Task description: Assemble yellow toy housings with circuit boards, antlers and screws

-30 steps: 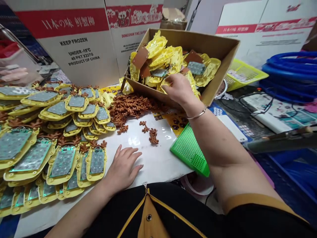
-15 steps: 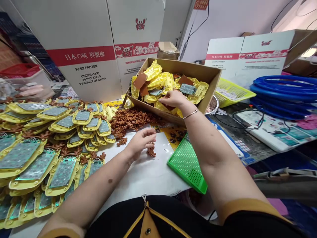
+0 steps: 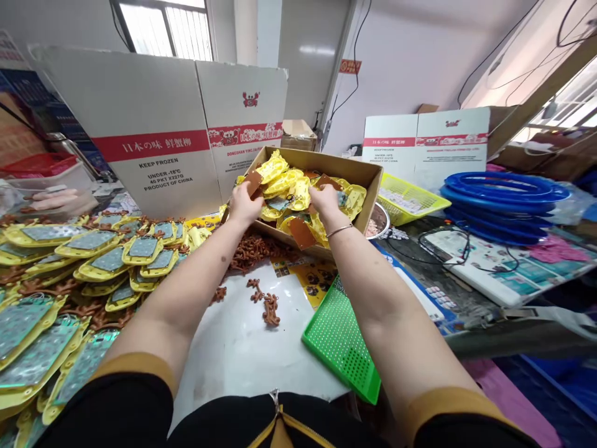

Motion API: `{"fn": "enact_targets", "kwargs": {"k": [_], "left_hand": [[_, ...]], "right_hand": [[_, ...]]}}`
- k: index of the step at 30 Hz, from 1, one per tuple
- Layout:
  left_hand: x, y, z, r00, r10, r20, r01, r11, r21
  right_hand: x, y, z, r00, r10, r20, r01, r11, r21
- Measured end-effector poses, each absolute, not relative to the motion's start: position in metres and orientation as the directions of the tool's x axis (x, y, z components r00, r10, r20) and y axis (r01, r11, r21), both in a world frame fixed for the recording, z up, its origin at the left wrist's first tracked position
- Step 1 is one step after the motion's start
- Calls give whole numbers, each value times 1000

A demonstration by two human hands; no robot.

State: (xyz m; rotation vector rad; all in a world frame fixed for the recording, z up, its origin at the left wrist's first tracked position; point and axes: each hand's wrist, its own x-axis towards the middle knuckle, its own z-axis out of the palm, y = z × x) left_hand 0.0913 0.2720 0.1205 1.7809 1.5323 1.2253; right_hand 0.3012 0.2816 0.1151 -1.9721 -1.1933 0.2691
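The left hand (image 3: 246, 205) had come up from the loose brown antler-shaped pieces (image 3: 270, 310) on the counter (image 3: 228, 361) to the left side of the cardboard box (image 3: 345, 167), while the right hand (image 3: 325, 200) was still among its contents. That put both hands at the box, with the antler-shaped pieces left lying apart from them.

The left hand was partly curled, just beside a brown board (image 3: 253, 183); whether it gripped that or the box side could not be told. The right hand had its thumb and fingers drawn close together over the yellow plastic shells (image 3: 298, 191), and what it had hold of, if anything, was hidden.

The shells lay jumbled inside the box, beyond the antler heap. The uppermost shell (image 3: 273, 167), at the left, had its long axis slanting up toward the right and away from the person; others lay at differing angles, some hidden by the right hand. The box ran lengthwise from left to right, its right end slightly nearer.
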Motion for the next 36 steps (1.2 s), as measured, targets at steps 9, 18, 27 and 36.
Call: {"fn": "enact_targets", "kwargs": {"k": [9, 18, 27, 36], "left_hand": [[109, 347, 165, 64, 918, 392, 877, -239, 418], [142, 360, 147, 275, 877, 393, 850, -413, 327], [144, 326, 130, 373, 766, 524, 727, -592, 348], [108, 313, 101, 231, 883, 408, 768, -423, 481]], "right_hand": [[309, 309, 117, 450, 886, 113, 651, -238, -721], [310, 324, 112, 425, 832, 356, 515, 101, -851], [311, 326, 121, 478, 778, 408, 248, 327, -912], [315, 314, 153, 551, 694, 463, -64, 588, -806]]}}
